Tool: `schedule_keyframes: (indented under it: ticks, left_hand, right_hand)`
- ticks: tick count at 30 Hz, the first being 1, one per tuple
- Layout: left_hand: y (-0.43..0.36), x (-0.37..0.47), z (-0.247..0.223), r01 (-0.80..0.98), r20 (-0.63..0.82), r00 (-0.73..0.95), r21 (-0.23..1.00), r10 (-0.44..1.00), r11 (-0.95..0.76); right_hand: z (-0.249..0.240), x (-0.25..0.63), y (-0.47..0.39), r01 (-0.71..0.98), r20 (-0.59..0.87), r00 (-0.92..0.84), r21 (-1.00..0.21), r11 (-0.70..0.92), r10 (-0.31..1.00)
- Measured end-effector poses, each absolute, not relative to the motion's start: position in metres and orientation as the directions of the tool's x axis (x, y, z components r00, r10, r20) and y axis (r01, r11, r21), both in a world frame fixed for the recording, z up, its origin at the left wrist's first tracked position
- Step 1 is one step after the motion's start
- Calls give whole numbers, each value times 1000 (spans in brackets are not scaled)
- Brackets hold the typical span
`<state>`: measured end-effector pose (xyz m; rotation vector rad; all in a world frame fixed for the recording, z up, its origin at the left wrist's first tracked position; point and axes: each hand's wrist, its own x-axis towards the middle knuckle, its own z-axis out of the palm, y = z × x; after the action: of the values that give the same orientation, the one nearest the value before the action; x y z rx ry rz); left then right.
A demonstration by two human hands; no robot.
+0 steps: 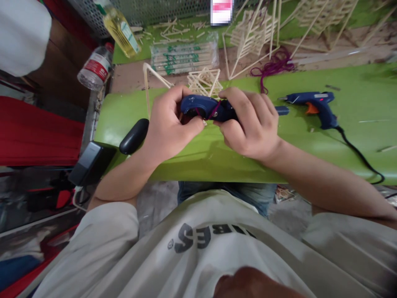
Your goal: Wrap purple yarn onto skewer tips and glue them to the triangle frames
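Note:
Both hands hold a blue and black hand tool [198,105] crosswise above the green table; its exact kind is unclear. My left hand [169,124] is closed round its rounded end, thumb along the near side. My right hand [251,120] wraps its other end, and a blue tip sticks out past the fingers. Thin purple cord crosses the tool between my hands. Just behind them stands a small lattice of wooden sticks [204,80]. To the right lies a blue glue gun [319,103] with an orange trigger and a black cable.
Bagged wooden sticks [186,56], larger stick frames [254,33] and a tangle of purple cord [274,64] lie at the back. A bottle of yellow liquid [120,31] and a red-labelled bottle [96,68] are at left. A black case [134,136] lies beside my left wrist.

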<state>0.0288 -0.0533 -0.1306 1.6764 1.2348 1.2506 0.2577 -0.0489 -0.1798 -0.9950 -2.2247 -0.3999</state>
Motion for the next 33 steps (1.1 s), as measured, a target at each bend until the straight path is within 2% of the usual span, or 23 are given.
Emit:
schedule_keyframes:
  ticks: [15,25,30,33]
  left_hand:
    - [-46,25,-142,111,235,140,962,962,-252]
    - [-45,29,-142,111,247,161,958,956,-266]
    - [-35,26,-149,-79,321,196,947,927,-311]
    - [-35,22,-142,-131,370,187,927,910,-350]
  right_hand:
    - [-175,258,-46,787,588,-433,-123,604,683]
    - [-167,261,-48,716,541,-446,-262,647,713]
    - [-173,267,-40,626,535,-452,-379,681,713]
    - [-176,272,-35,555,575,-378,-487,675,726]
